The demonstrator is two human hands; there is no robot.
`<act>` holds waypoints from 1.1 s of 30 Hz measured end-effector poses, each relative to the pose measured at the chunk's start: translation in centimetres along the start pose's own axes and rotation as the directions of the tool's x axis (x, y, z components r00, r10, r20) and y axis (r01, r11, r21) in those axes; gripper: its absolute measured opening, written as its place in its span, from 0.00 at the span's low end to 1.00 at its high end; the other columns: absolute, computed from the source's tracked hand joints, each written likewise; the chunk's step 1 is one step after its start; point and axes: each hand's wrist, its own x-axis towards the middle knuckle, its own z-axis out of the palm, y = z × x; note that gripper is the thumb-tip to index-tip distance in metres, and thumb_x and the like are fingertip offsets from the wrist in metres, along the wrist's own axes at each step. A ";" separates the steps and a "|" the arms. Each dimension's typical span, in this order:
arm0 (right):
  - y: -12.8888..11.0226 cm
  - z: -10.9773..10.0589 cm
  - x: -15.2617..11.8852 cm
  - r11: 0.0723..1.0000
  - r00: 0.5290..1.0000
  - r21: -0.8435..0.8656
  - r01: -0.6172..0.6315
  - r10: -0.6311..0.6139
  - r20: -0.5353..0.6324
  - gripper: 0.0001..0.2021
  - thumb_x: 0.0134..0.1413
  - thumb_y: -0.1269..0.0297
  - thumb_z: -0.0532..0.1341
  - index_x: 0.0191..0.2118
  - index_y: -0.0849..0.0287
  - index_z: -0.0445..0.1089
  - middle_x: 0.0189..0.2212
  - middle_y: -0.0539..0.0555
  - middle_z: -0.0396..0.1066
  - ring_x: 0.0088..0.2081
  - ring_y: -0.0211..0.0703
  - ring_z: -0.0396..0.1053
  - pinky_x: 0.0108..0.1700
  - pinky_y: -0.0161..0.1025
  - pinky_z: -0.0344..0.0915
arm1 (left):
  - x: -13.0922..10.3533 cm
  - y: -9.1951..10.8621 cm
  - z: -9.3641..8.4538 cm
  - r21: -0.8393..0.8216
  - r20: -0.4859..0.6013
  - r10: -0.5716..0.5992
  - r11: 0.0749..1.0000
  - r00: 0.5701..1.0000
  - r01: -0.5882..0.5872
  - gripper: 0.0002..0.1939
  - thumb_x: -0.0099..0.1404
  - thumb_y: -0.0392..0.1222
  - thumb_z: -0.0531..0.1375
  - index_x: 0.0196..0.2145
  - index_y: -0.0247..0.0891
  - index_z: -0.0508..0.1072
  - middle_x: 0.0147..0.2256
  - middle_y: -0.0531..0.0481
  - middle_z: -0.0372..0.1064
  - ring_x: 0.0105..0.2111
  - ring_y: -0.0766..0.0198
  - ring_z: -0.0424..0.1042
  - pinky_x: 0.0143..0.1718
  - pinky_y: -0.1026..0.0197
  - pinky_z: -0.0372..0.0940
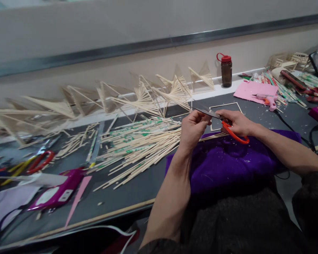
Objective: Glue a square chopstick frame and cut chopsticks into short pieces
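My right hand (237, 122) grips a pair of scissors with orange handles (235, 134); their grey blades point left across my left hand. My left hand (192, 127) is closed in a pinch by the blades, and what lies between its fingertips is too small to make out. Under both hands a purple cloth (222, 162) hangs over the table edge, dotted with small pale bits. A few thin wooden sticks (213, 136) lie on it. Just behind the hands is a rectangular stick frame (225, 105). Left of my left hand spreads a pile of wooden sticks (145, 150).
Twisted stick models (143, 93) line the wall. A brown bottle with a red lid (226, 72) stands behind. At right, a pink glue gun (266, 100) rests on pink foam (245, 90). A magenta device (59, 188) and red-handled scissors (41, 162) lie at left.
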 end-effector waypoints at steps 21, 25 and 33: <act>0.2 -0.2 -0.4 0.998 0.999 -0.057 -0.029 0.031 0.039 0.29 0.49 0.55 0.64 0.57 0.51 0.60 0.45 0.54 0.70 0.40 0.46 0.68 0.43 0.45 0.64 | -0.5 -0.1 -0.1 0.282 0.051 0.220 0.933 0.974 -0.225 0.14 0.64 0.44 0.56 0.22 0.38 0.69 0.18 0.58 0.59 0.20 0.71 0.58 0.24 0.67 0.54; -0.1 -0.4 -0.3 0.999 0.999 -0.026 -0.023 0.024 0.032 0.27 0.48 0.56 0.65 0.56 0.50 0.62 0.45 0.53 0.70 0.37 0.43 0.67 0.41 0.44 0.64 | -0.5 -0.1 -0.1 0.295 0.041 0.231 0.927 0.972 -0.233 0.13 0.63 0.44 0.56 0.23 0.38 0.69 0.17 0.57 0.59 0.19 0.71 0.57 0.23 0.66 0.54; -0.2 -0.2 -0.1 0.999 0.999 0.038 -0.039 0.038 0.039 0.23 0.48 0.70 0.59 0.53 0.52 0.64 0.40 0.50 0.69 0.30 0.37 0.60 0.35 0.39 0.60 | -0.5 -0.5 0.0 0.325 0.003 0.237 0.918 0.971 -0.225 0.16 0.64 0.46 0.56 0.20 0.38 0.66 0.18 0.56 0.59 0.20 0.71 0.57 0.24 0.65 0.54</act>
